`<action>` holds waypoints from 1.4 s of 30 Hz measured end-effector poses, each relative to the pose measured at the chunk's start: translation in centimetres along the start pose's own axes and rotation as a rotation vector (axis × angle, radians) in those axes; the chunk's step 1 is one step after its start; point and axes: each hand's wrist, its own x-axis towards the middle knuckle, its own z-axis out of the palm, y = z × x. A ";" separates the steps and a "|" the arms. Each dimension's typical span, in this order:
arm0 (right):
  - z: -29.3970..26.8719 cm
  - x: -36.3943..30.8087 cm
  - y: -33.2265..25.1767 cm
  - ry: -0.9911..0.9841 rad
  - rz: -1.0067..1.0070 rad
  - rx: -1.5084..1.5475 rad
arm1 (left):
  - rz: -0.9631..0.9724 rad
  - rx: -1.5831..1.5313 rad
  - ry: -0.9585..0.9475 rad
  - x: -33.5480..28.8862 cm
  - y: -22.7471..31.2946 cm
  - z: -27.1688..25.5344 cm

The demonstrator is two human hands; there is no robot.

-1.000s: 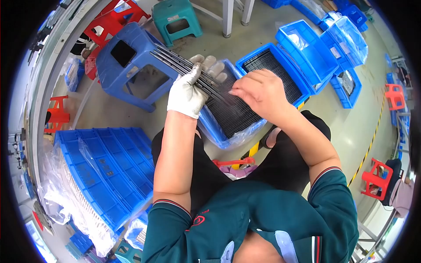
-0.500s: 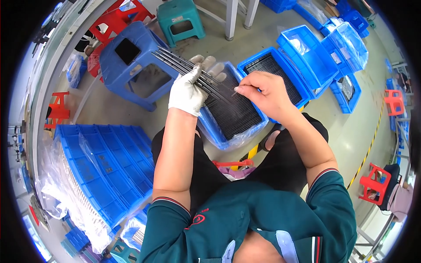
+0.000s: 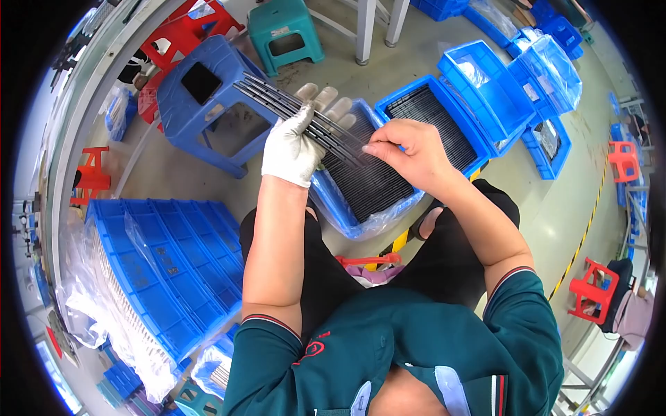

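Observation:
My left hand (image 3: 290,147), in a pale glove, grips a slanting bundle of thin dark rods (image 3: 267,96). The thumb lies across the rods and the other fingers stretch out beyond them. My bare right hand (image 3: 415,154) is closed in a pinch at the lower right ends of the bundle. What sits between its fingertips is too small to make out. Both hands are above a blue bin (image 3: 331,202) lined with clear plastic, which holds a layer of similar dark rods (image 3: 378,191).
A second blue bin (image 3: 480,158) of dark rods adjoins on the right, with a blue tray (image 3: 503,107) beyond. A blue stool (image 3: 229,66) bearing a black flat object (image 3: 202,82) is at upper left. Stacked blue crates (image 3: 166,263) stand by my left arm. Behind are a green stool (image 3: 281,24) and table legs (image 3: 365,35).
Both hands and the rod bundle have shifted slightly left. My right fingertips have moved closer to the rod ends, and the left fingers look a little more spread.

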 end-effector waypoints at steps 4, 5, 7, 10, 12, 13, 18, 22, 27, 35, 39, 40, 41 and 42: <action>0.3 0.0 -0.3 0.030 -0.183 -0.139 | 0.002 -0.002 0.018 0.0 0.0 -0.1; 0.4 0.0 -0.6 0.051 -0.279 -0.221 | 0.000 -0.003 0.009 0.1 0.0 -0.2; 0.6 -0.2 -1.0 0.068 -0.319 -0.235 | -0.009 -0.012 0.017 0.1 -0.1 -0.1; 0.6 -0.1 -1.1 0.089 -0.297 -0.249 | -0.022 -0.037 0.018 0.0 0.0 -0.2; 0.3 0.0 -0.8 0.092 -0.236 -0.253 | -0.023 -0.034 0.021 0.0 0.1 -0.1; 0.4 -0.1 -0.5 0.077 -0.228 -0.245 | -0.022 -0.034 0.021 0.0 0.1 -0.1; 0.3 0.0 -0.9 0.076 -0.210 -0.242 | -0.020 0.016 0.001 0.0 0.1 -0.4; 0.5 -0.1 -0.6 0.063 -0.211 -0.222 | -0.024 0.005 -0.014 0.1 0.0 -0.6; 0.5 0.0 -0.9 0.007 -0.374 -0.292 | -0.016 0.012 0.066 -0.1 -0.2 -0.1; -0.5 0.2 -1.7 0.065 -0.306 -0.318 | -0.027 -0.016 0.055 0.2 -0.4 -0.1; -0.2 0.3 -1.3 0.043 -0.074 -0.105 | -0.017 -0.026 0.000 0.1 -0.1 -0.1; 0.0 0.3 -1.1 0.045 -0.073 -0.107 | -0.020 -0.026 -0.002 0.1 -0.2 -0.1; 0.2 0.3 -0.7 0.028 -0.030 -0.070 | -0.013 -0.030 -0.007 0.1 -0.3 -0.1; 0.4 0.3 -0.5 0.011 0.013 -0.033 | -0.006 -0.034 -0.012 0.1 -0.3 -0.2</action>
